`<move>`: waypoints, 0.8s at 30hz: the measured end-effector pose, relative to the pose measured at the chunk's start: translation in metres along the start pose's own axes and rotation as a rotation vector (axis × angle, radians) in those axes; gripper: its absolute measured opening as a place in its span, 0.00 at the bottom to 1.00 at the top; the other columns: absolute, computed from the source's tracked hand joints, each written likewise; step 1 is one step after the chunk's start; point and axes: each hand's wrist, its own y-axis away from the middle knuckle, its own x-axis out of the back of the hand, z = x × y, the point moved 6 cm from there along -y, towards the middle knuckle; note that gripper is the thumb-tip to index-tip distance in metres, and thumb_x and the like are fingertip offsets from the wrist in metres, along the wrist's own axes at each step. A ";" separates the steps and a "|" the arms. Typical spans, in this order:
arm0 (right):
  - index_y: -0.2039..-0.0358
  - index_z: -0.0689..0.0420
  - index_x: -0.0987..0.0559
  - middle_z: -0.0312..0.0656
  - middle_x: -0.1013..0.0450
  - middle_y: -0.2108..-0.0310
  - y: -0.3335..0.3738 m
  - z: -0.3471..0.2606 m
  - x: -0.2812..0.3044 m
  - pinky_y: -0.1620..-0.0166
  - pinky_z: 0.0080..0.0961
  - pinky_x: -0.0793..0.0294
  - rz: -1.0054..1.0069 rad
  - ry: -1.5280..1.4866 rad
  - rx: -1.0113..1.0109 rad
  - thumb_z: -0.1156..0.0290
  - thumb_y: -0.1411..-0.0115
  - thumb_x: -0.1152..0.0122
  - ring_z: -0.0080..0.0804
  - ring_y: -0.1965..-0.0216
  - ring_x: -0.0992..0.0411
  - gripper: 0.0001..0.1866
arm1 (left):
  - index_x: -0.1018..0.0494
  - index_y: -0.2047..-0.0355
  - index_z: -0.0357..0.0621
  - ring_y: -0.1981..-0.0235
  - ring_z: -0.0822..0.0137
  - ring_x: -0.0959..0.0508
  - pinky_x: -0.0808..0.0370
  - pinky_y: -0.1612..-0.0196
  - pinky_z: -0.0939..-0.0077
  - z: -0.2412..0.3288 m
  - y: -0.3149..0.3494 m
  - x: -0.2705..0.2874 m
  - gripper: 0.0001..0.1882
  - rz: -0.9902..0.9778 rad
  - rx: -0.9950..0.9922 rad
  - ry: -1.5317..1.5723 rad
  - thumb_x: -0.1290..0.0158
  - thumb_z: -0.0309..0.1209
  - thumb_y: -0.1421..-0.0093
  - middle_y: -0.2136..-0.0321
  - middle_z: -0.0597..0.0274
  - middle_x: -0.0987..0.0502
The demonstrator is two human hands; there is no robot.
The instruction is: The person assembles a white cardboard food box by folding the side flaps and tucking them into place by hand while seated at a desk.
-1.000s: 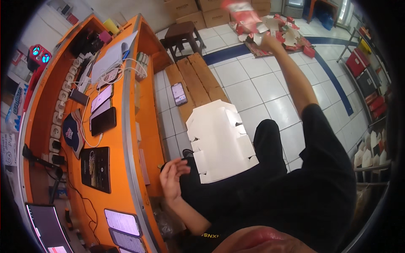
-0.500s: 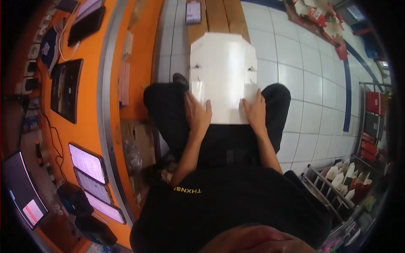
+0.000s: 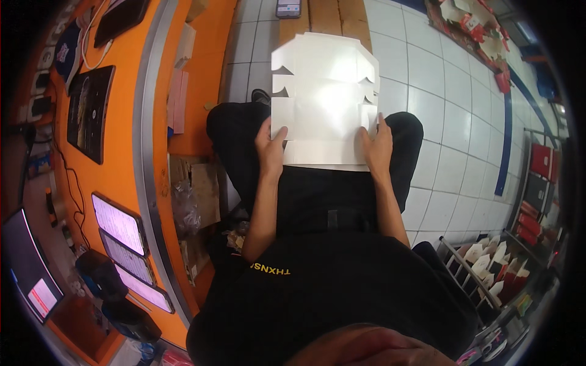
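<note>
A flat white cardboard box blank [image 3: 323, 100], with cut corners and notched side flaps, lies over the wooden bench in front of me. My left hand [image 3: 270, 149] grips its near left edge, thumb on top and fingers curled beneath. At the near right edge my right hand [image 3: 378, 149] holds it the same way. The notches along both sides gape, and the side flaps sit slightly raised. Below its near edge a second pale edge shows; whether it belongs to another sheet I cannot tell.
Beyond the blank, a phone [image 3: 289, 7] rests on the wooden bench [image 3: 336, 15]. On the left, an orange counter [image 3: 125, 174] holds several lit phones [image 3: 119, 224] and a dark laptop [image 3: 91, 116]. A rack of folded cartons [image 3: 494, 268] stands at the right, with red scraps [image 3: 473, 27] farther off.
My hands have gone from lying flat on the blank to gripping its sides. The blank has lifted a little, its notches have opened, and the view has shifted slightly.
</note>
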 end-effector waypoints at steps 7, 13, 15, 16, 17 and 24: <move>0.40 0.68 0.28 0.64 0.30 0.45 0.001 0.006 -0.005 0.42 0.44 0.30 0.032 -0.111 -0.100 0.62 0.38 0.34 0.58 0.45 0.30 0.31 | 0.33 0.39 0.31 0.48 0.63 0.21 0.25 0.42 0.68 0.007 0.000 -0.004 0.22 -0.103 0.070 0.241 0.50 0.17 0.34 0.47 0.53 0.22; 0.45 0.64 0.27 0.57 0.28 0.43 0.007 -0.014 0.003 0.41 0.49 0.32 -0.030 -0.132 -0.019 0.71 0.34 0.40 0.55 0.43 0.30 0.19 | 0.30 0.39 0.34 0.45 0.52 0.19 0.23 0.45 0.62 0.021 0.015 -0.016 0.23 0.016 -0.296 -0.609 0.48 0.21 0.35 0.47 0.42 0.21; 0.41 0.61 0.28 0.55 0.29 0.40 0.015 -0.017 -0.010 0.36 0.48 0.33 -0.148 -0.146 -0.063 0.72 0.33 0.42 0.53 0.38 0.31 0.20 | 0.33 0.35 0.36 0.40 0.46 0.23 0.25 0.40 0.60 0.015 0.023 -0.033 0.26 -0.115 -0.407 -0.836 0.49 0.22 0.35 0.41 0.38 0.26; 0.39 0.61 0.30 0.56 0.29 0.40 0.017 -0.024 -0.014 0.35 0.50 0.35 -0.133 -0.020 0.043 0.70 0.33 0.41 0.54 0.37 0.31 0.23 | 0.35 0.33 0.36 0.39 0.45 0.24 0.26 0.39 0.62 0.015 0.028 -0.044 0.28 -0.164 -0.556 -0.915 0.49 0.23 0.34 0.40 0.37 0.27; 0.37 0.61 0.31 0.57 0.29 0.40 0.023 -0.033 -0.019 0.34 0.53 0.37 -0.114 0.105 0.196 0.68 0.33 0.40 0.55 0.37 0.31 0.26 | 0.42 0.30 0.32 0.33 0.42 0.31 0.34 0.33 0.52 0.006 0.030 -0.048 0.34 -0.238 -0.518 -0.996 0.47 0.30 0.33 0.34 0.33 0.35; 0.28 0.67 0.42 0.65 0.48 0.27 0.050 -0.029 -0.060 0.29 0.65 0.51 -0.188 0.495 0.449 0.53 0.31 0.45 0.60 0.25 0.50 0.40 | 0.51 0.30 0.19 0.25 0.38 0.51 0.59 0.27 0.34 -0.029 0.036 -0.066 0.49 -0.330 -0.548 -1.433 0.47 0.50 0.33 0.29 0.28 0.48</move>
